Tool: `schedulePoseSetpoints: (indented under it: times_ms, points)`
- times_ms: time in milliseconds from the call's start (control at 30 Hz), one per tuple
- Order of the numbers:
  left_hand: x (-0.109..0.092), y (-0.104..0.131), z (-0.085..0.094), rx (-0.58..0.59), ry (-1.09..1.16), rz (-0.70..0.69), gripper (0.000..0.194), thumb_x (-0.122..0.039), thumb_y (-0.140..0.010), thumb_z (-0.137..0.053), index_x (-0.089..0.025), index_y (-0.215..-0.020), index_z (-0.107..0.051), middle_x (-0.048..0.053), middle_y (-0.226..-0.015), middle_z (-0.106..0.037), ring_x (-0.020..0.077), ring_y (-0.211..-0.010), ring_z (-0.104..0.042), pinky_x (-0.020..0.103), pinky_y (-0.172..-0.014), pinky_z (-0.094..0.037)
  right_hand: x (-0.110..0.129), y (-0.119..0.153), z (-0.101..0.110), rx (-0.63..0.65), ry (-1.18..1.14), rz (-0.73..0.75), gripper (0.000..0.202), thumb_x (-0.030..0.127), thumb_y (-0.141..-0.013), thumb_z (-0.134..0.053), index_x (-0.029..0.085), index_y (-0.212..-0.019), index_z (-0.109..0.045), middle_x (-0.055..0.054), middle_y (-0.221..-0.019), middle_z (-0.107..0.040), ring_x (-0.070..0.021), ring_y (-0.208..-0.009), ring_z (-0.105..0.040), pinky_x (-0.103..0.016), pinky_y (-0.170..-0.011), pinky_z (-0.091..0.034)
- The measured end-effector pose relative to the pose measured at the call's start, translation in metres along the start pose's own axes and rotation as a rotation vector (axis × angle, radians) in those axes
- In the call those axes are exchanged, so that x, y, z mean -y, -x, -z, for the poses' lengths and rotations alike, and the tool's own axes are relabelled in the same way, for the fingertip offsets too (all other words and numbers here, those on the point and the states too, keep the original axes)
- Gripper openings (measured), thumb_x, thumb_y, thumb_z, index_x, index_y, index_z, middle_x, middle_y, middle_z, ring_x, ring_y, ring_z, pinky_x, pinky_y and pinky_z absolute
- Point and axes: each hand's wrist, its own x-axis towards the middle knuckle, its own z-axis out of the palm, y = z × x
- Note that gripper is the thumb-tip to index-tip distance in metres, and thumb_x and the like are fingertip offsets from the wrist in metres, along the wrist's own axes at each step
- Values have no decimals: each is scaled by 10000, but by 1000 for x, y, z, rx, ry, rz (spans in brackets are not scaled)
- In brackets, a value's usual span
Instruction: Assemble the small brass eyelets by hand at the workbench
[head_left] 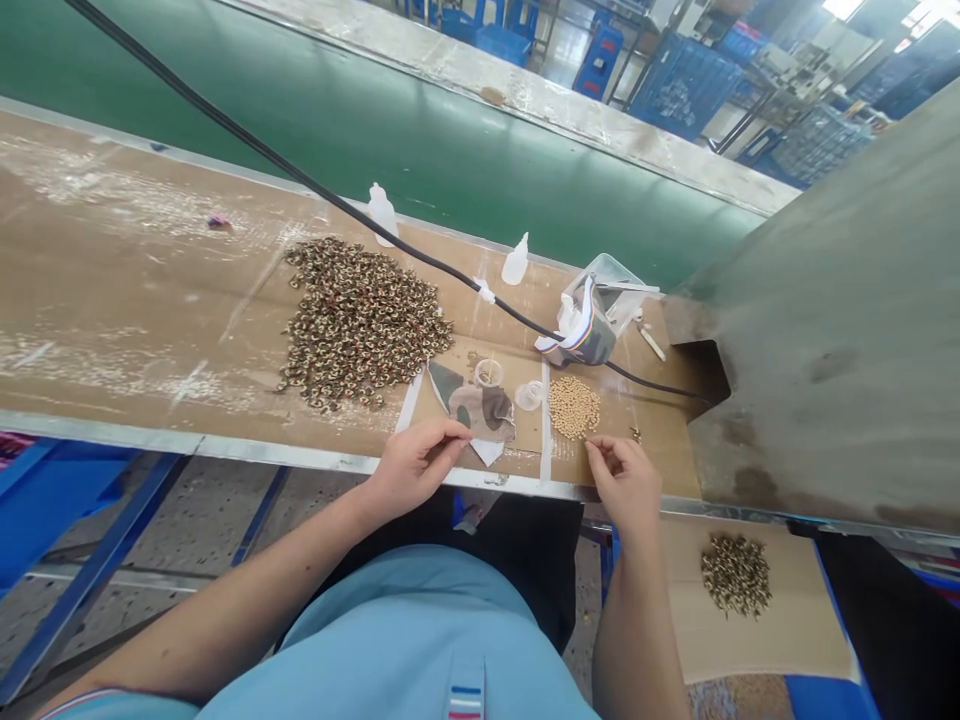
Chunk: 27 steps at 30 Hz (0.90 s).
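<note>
My left hand (pixel 420 465) is closed, thumb and forefinger pinched at the front edge of a camouflage-patterned cloth piece (pixel 465 405). Whatever lies between those fingertips is too small to make out. Just in front of the small pile of tan beads (pixel 574 407), my right hand (pixel 628 488) is closed in a pinch too. Its fingertips are at the pile's near edge, and I cannot tell what they hold. A small clear round cup (pixel 488 373) stands on the cloth's far part, and a clear plastic lid or dish (pixel 529 396) lies between cloth and beads.
A large heap of small brown-and-gold parts (pixel 364 325) lies left; a smaller heap (pixel 736 574) sits on cardboard at lower right. Two white squeeze bottles (pixel 382 215) stand behind. A black cable (pixel 300 175) crosses above the table. A clear tray (pixel 611 275) and a metal wall (pixel 825 330) are right.
</note>
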Motion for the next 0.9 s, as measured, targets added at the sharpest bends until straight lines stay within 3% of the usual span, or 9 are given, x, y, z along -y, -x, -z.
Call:
schedulePoseSetpoints:
  times_ms: [333, 733, 900]
  points:
    - [1, 1, 1, 15, 37, 22, 151, -214, -828, -492, -204, -854, -641, 42, -802, -693, 141, -729, -633, 234, -714, -496, 2, -3, -5, -2, 50, 45, 383, 514, -835, -465, 199, -752, -667, -18, -674, -610, -115, -534, -505, -259, -564, -407]
    - [-3, 0, 2, -17, 331, 163, 107, -160, -741, -619, -209, -793, -698, 50, -750, -674, 159, -737, -616, 252, -781, -474, 3, -8, -10, -49, 118, 80, 456, 569, -821, -436, 193, -683, -654, -34, -634, -612, -133, -538, -531, -263, -537, -394]
    - [-6, -2, -1, 5, 413, 256, 94, -214, -761, -603, -170, -808, -672, 41, -729, -664, 133, -685, -606, 233, -675, -486, 28, -5, -4, -72, 60, 203, 320, 457, -833, -511, 191, -725, -652, -2, -619, -594, -99, -492, -487, -233, -502, -373]
